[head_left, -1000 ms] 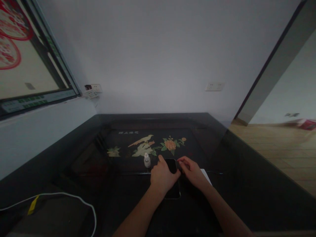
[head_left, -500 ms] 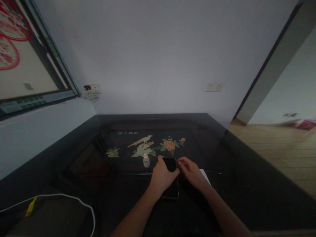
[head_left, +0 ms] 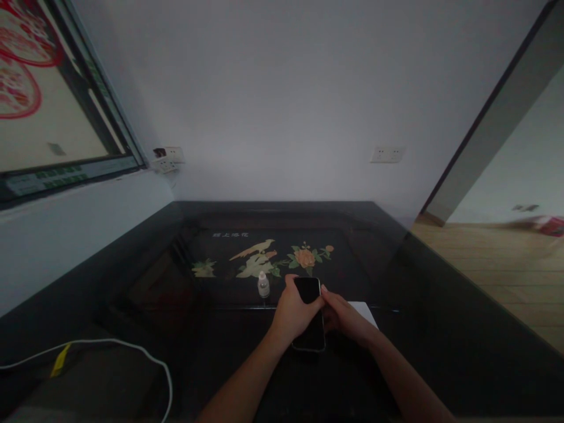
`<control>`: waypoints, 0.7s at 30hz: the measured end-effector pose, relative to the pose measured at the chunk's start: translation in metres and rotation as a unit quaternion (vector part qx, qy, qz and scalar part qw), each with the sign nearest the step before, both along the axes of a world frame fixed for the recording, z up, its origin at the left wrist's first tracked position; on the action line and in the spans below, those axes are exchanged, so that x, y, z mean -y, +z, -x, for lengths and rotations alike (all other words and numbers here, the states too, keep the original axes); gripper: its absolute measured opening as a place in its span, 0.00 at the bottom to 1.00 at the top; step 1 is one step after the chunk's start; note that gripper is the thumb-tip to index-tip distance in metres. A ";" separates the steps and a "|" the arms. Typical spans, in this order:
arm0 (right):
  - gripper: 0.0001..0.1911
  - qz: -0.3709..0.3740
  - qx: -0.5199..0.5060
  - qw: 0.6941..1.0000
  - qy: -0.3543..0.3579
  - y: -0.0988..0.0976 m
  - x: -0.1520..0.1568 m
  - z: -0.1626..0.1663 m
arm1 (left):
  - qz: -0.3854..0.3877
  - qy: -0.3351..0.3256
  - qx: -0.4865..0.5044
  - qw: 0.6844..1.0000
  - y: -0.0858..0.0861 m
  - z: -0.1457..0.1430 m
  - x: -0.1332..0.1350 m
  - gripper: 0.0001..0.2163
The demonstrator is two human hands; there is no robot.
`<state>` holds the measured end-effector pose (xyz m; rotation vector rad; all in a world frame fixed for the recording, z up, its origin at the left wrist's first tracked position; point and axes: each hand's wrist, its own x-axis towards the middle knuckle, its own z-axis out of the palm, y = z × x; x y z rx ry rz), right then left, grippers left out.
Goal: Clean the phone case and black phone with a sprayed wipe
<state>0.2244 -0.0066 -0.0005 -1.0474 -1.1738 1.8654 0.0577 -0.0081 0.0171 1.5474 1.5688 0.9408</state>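
A black phone (head_left: 311, 317) lies screen up over the dark table (head_left: 440, 341). My left hand (head_left: 293, 314) is wrapped round the phone's left edge, thumb at its top corner. My right hand (head_left: 341, 314) rests against the phone's right edge with its fingers curled and a fingertip touching the side of the screen. A small white dropper bottle (head_left: 263, 286) stands upright just left of my left hand. A white sheet (head_left: 365, 311) shows from under my right hand.
The tabletop carries an inlaid picture of a bird and flowers (head_left: 268, 258) beyond the hands. A white cable with a yellow tag (head_left: 110, 346) loops over the near left. Wall sockets (head_left: 388, 154) sit on the grey wall behind. A doorway to a wooden floor (head_left: 497, 264) opens on the right.
The phone has shifted slightly right and toward me in my left hand. My right hand has closed in from above the phone's corner to its right edge.
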 end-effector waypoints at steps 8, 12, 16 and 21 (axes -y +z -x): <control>0.22 0.039 0.033 0.998 -0.047 -0.004 -0.003 -0.001 | -0.006 -0.006 -0.001 1.000 0.002 0.001 -0.001 0.22; 0.21 0.019 0.055 0.998 -0.013 -0.008 -0.006 -0.004 | -0.005 -0.002 -0.013 1.000 0.005 0.008 -0.005 0.12; 0.22 -0.002 0.071 0.997 0.033 -0.007 -0.007 -0.007 | -0.018 0.004 -0.037 0.999 0.006 0.015 -0.010 0.15; 0.22 -0.004 0.062 0.997 0.035 -0.003 -0.004 -0.007 | -0.048 -0.014 -0.034 0.998 0.000 0.020 -0.016 0.18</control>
